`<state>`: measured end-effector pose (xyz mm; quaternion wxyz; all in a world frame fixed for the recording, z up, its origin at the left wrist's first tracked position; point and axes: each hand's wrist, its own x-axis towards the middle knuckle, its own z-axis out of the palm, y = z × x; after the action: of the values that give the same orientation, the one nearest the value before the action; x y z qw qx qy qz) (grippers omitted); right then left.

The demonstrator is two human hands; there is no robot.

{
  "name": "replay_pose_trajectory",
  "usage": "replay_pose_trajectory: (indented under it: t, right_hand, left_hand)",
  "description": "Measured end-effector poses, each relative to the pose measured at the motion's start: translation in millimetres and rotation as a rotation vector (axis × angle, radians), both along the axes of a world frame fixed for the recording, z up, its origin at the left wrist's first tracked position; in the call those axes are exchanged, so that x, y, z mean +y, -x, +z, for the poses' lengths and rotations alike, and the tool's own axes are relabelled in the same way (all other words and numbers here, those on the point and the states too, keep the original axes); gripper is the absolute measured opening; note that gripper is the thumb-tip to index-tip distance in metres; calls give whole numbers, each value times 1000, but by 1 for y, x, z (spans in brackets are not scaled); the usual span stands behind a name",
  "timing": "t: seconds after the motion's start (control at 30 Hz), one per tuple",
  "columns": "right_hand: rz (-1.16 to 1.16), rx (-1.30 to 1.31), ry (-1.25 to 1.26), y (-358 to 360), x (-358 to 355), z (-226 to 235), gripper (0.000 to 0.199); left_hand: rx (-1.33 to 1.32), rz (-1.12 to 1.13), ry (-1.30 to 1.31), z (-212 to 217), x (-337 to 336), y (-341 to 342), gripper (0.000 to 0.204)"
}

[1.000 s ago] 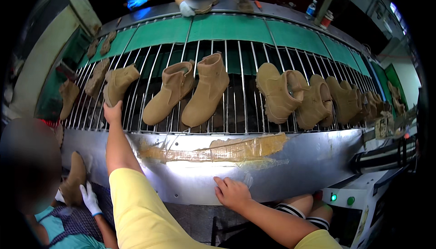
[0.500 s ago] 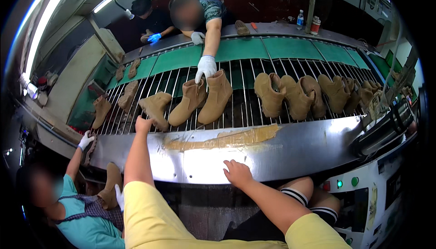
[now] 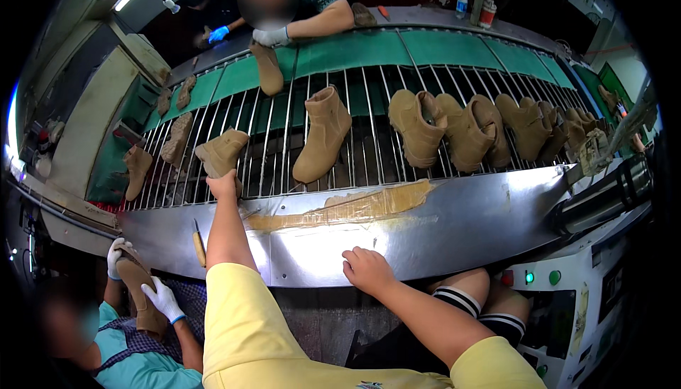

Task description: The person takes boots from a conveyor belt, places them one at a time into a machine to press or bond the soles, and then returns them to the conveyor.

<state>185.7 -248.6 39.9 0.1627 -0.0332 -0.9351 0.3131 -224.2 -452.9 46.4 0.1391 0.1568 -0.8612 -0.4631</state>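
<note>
While the left hand [image 3: 223, 186] has its grip closed around the near end of a matte tan boot [image 3: 224, 149] on thin metal bars [image 3: 373, 126], a smooth round-toed boot [image 3: 323, 137] sits mid-rack, the empty right hand [image 3: 370, 271] curls loosely over the shiny bench [image 3: 489, 211], and chunky-soled boots [image 3: 523, 130] line the right.

The boots [image 3: 223, 149] look matt and suede-like; the rack [image 3: 374, 130] is shiny metal. The table [image 3: 482, 211] is smooth, glossy metal; its tape [image 3: 376, 203] looks like wrinkled, glossy plastic; the tool handle [image 3: 199, 249], wood.
</note>
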Motion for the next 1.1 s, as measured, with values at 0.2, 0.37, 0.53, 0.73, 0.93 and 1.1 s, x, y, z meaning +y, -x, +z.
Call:
replay_pose_trajectory:
  t: [0.2,0.37,0.53,0.73,0.93,1.1]
  right_hand:
    - [33,-80,-68,3,-5,-2,9]
    - [3,14,-54,6,-4,-6,10]
    - [-145,-273,563,27,10,-13,28]
    - [80,-30,2357,-24,37,111,71]
    - [324,533,2234,-202,73,131,67]
    - [95,899,2106,-329,74,122,53]
  left_hand:
    - [-75,-86,-394,21,-29,9,73]
    - [-337,-485,-923,80,-81,-42,50]
    - [-350,-729,-1075,113,-61,-217,73]
    - [-724,-968,-1540,70,-5,-412,81]
    - [-1105,-1148,-1497,10,56,-469,86]
    - [-1117,-1387,-1285,45,117,-519,80]
